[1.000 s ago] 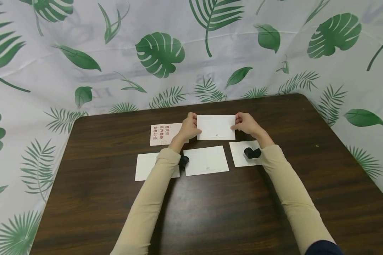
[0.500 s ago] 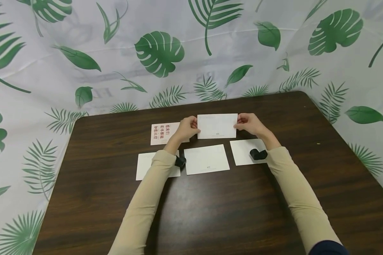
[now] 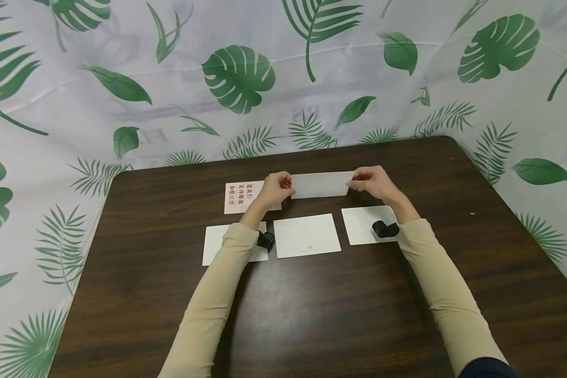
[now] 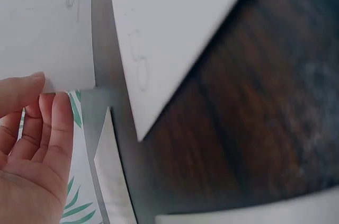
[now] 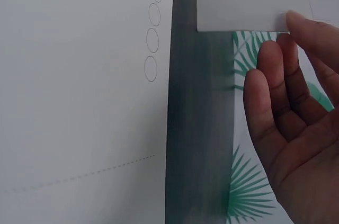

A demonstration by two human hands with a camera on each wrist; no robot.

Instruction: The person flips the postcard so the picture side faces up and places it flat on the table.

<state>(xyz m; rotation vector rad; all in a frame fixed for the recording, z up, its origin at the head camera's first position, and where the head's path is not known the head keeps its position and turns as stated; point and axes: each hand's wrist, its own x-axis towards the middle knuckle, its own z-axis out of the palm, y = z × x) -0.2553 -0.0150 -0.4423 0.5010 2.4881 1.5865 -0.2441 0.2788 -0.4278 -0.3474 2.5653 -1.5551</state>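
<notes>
Between my two hands a white postcard [image 3: 322,185] is held up by its short ends near the back of the table. My left hand [image 3: 275,190] pinches its left end between thumb and fingers. At the opposite end, my right hand [image 3: 375,184] pinches it the same way. In the left wrist view a small printed mark shows on the postcard [image 4: 50,33]. The right wrist view shows the thumb over its edge, the other fingers loosely bent. A card with red characters [image 3: 233,198] lies behind my left hand, partly covered by it.
Nearer me, three white cards lie in a row on the dark wooden table [image 3: 307,325]: a left card [image 3: 213,241], a middle card [image 3: 307,236] and a right card [image 3: 361,226]. My forearms overlap the outer two. A leaf-print cloth [image 3: 170,94] hangs behind the table.
The postcard has tilted, so its face looks shorter and greyer than before. Both hands keep their pinch on it, and the right hand has shifted slightly right. The cards on the table stay put.
</notes>
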